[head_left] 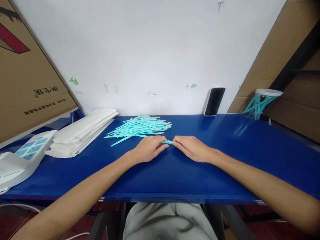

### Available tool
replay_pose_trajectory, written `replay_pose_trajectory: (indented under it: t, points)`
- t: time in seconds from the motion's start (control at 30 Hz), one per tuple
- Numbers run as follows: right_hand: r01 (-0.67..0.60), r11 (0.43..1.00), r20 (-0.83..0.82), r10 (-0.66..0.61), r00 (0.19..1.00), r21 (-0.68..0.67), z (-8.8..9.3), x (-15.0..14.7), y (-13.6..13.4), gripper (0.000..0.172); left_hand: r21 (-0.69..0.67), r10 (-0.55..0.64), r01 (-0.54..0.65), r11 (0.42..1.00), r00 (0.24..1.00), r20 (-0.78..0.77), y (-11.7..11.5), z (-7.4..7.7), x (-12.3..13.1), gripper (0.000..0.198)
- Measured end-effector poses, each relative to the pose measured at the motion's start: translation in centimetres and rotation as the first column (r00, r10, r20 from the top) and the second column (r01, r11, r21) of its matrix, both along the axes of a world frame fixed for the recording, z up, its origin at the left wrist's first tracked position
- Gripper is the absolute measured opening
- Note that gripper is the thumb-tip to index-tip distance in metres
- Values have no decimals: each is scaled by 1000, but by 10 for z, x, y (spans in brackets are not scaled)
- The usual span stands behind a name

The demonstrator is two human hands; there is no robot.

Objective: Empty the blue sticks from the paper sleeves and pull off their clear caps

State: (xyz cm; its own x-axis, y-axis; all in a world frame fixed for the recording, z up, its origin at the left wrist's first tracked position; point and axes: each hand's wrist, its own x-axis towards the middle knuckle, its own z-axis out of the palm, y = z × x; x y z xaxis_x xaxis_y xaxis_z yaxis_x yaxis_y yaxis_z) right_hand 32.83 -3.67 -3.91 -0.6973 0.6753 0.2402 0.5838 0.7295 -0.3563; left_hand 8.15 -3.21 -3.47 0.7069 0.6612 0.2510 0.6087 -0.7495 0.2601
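Head view: a lt-blue stick (pixel 170 142) is being pinched by the fingers (pixel 162 148) of the L hand (pixel 147 149) and R hand (pixel 192 148), ends hidden, over the table (pixel 175 180) near the stick pile (pixel 142 126). If it's being bent too hard, it could prob. be snapped; w/ the L hand being held so close, the pile could be scattered.
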Motion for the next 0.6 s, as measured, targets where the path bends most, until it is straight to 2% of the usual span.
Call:
replay_pose_trajectory:
  t: [0.13,0.3,0.43,0.6]
  points:
    - [-16,1000,22,16,1000,-1,-2,-1,2,36,26,115,-114,993,992,-51,1,-3,3,42]
    - [14,998,-55,-17,998,-58,-1,1,3,37,0,279,-279,960,960,-37,7,-5,-1,54]
    - [107,993,-43,-109,993,-46,1,7,10,37,5,250,-250,968,968,-16,8,-2,-4,53]
    - [381,924,55,-383,922,41,-3,22,28,30,49,188,-188,981,982,20,4,5,-3,48]
